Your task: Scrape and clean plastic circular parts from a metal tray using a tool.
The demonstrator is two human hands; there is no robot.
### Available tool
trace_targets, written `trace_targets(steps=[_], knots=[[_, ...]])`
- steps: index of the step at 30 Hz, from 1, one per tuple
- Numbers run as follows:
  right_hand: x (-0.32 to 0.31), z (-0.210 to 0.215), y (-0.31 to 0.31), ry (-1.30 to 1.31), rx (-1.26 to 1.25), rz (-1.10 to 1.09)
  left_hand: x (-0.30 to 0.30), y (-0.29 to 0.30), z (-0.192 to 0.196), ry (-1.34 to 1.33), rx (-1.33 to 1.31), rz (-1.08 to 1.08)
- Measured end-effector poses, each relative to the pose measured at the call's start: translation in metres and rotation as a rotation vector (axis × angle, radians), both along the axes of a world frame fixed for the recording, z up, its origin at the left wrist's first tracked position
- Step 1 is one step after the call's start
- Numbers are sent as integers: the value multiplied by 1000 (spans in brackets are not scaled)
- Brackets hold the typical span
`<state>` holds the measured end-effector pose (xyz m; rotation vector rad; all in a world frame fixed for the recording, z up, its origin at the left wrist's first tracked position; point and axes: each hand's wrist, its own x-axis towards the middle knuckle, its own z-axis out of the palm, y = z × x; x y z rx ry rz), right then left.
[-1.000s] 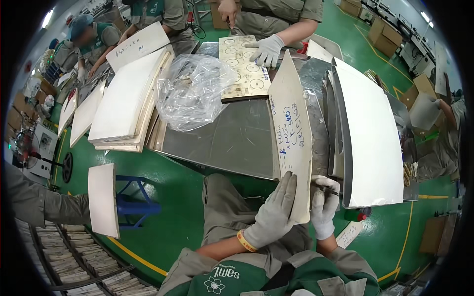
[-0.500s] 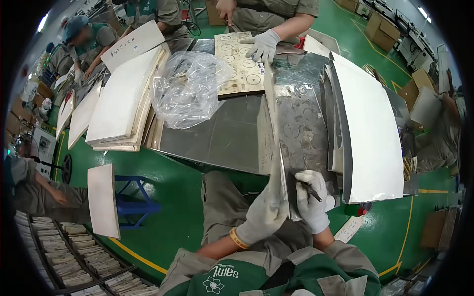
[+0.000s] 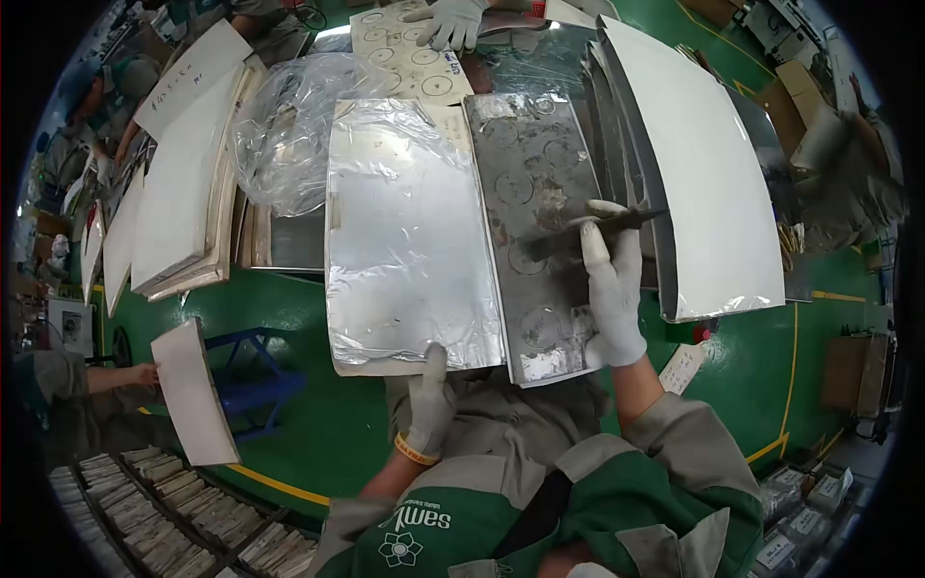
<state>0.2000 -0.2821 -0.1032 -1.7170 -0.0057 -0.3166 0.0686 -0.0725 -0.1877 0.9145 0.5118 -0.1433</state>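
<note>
My left hand (image 3: 431, 400), in a pale glove, grips the near edge of a silver foil-covered board (image 3: 409, 241). Its thumb lies on the foil; the fingers are hidden below. Beside the board's right edge lies a stained grey plate (image 3: 514, 188) marked with circles. Over this plate, my gloved right hand (image 3: 617, 299) holds a dark, slim, knife-like tool (image 3: 588, 234). Motion blurs the tool, so its exact kind is unclear. The foil on the board is wrinkled along the near and far ends.
Crumpled clear plastic (image 3: 299, 130) lies left of the board. White boards are stacked at left (image 3: 183, 183) and right (image 3: 699, 173). Across the table, another person's gloved hand (image 3: 451, 21) rests by a circle-marked board (image 3: 419, 58). A blue stool (image 3: 255, 380) stands at lower left.
The foil-covered board, on edge before, now lies with its silver face up, left of the grey plate. My right hand has moved farther over the plate with the tool. The whole view has shifted.
</note>
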Motion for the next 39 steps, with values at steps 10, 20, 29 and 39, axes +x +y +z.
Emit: trace_targets(steps=[10,20,29,39], knots=[[117,2,55,12,294,167,17,-44,45,200,-177,-524],[133,0,102,132,378,128,15,-40,18,127,-184,-570],[142,-5,102,218,380,83,19,-52,38,85,-90,-571],[134,-10,108,210,252,91,13,-55,42,117,-11,-524]])
